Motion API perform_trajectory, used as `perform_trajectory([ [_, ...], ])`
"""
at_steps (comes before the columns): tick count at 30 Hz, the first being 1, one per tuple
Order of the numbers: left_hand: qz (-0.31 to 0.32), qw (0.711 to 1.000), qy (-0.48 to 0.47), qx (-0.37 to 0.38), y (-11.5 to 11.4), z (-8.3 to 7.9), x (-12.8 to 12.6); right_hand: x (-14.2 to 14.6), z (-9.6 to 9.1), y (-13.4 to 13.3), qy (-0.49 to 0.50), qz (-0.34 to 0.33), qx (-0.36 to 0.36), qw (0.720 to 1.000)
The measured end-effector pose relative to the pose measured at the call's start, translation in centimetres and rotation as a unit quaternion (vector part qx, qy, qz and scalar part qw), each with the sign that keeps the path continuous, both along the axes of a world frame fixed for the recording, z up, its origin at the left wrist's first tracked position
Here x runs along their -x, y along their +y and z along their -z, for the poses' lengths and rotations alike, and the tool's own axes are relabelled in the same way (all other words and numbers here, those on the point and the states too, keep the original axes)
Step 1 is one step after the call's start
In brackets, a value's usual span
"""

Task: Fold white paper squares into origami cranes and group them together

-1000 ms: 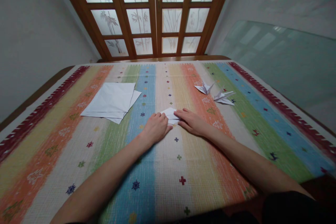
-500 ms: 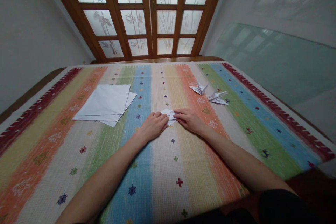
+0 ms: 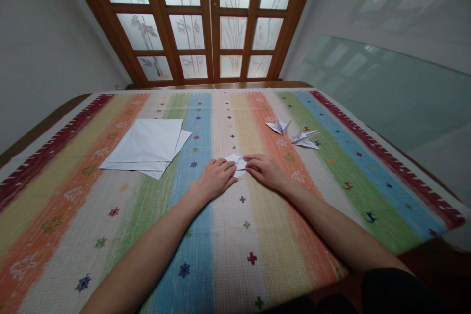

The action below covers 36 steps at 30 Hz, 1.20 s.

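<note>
Folded paper point(image 3: 240, 163) lies between left hand point(image 3: 217, 177) and right hand point(image 3: 268, 171).

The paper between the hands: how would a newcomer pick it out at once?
On the striped tablecloth, find the left hand and right hand near the middle. Between them is the small folded white paper. Unlike the flat sheets to the left and the spiky folded figures to the right, it alone has hands on it.

The left hand point(image 3: 217, 175) and right hand point(image 3: 267, 170) held a folded paper point(image 3: 240, 165) on a striped tablecloth point(image 3: 233, 240); stacked sheets point(image 3: 147, 141) lay left of the grip, two paper birds point(image 3: 306, 140) beyond it, right.
</note>
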<state>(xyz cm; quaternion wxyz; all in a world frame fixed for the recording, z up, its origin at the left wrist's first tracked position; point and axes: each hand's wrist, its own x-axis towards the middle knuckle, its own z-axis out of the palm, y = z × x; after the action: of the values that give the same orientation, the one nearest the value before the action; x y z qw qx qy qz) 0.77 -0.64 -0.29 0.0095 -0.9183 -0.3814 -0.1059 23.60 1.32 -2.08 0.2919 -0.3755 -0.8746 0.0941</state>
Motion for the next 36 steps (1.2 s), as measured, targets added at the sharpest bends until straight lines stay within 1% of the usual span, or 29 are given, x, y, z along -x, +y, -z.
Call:
perform_trajectory([
  [4,-0.004,1.0,-0.029,0.003,-0.1,0.0,-0.1,0.5,-0.3,-0.3,0.035,0.01,0.009,0.999],
  [7,-0.011,0.998,-0.057,0.011,-0.2,0.0,0.1,0.9,-0.3,-0.6,0.091,0.01,0.033,0.995],
  [10,-0.003,0.996,-0.086,0.025,-0.2,0.0,0.2,1.1,-0.2,-0.5,0.158,0.021,0.069,0.985],
  [13,0.015,0.994,-0.105,0.032,-0.4,0.0,0.3,1.2,-0.1,-0.3,0.218,0.046,0.111,0.969],
  [17,0.019,0.994,-0.107,0.018,-0.5,0.2,0.1,1.4,-0.2,-0.3,0.27,0.08,0.16,0.946],
  [20,-0.01,0.993,-0.116,0.009,-0.5,0.4,0.1,1.7,-0.2,-0.3,0.307,0.087,0.204,0.925],
  [22,-0.057,0.987,-0.15,0.023,-0.3,0.4,0.3,1.8,0.0,-0.2,0.365,0.083,0.238,0.896],
  [24,-0.113,0.966,-0.225,0.064,-0.1,0.3,0.5,1.5,0.3,0.2,0.43,0.082,0.26,0.861],
  [25,-0.141,0.947,-0.272,0.093,0.1,0.2,0.6,1.3,0.4,0.4,0.455,0.079,0.269,0.845],
  [27,-0.197,0.895,-0.367,0.161,0.4,0.0,0.6,0.9,0.6,0.9,0.483,0.064,0.289,0.824],
  [28,-0.22,0.864,-0.409,0.195,0.6,0.0,0.5,0.7,0.7,1.1,0.486,0.051,0.301,0.819],
  [30,-0.246,0.804,-0.476,0.258,0.9,0.0,0.4,0.9,0.7,1.3,0.469,0.024,0.328,0.82],
  [32,-0.24,0.757,-0.521,0.312,1.1,0.1,0.2,1.6,0.6,1.2,0.437,0.01,0.355,0.826],
  [33,-0.227,0.743,-0.534,0.334,1.1,0.1,0.2,2.1,0.6,1.0,0.425,0.009,0.366,0.828],
  [36,-0.182,0.725,-0.543,0.382,1.0,-0.2,-0.1,3.9,0.3,0.5,0.417,0.023,0.389,0.821],
])
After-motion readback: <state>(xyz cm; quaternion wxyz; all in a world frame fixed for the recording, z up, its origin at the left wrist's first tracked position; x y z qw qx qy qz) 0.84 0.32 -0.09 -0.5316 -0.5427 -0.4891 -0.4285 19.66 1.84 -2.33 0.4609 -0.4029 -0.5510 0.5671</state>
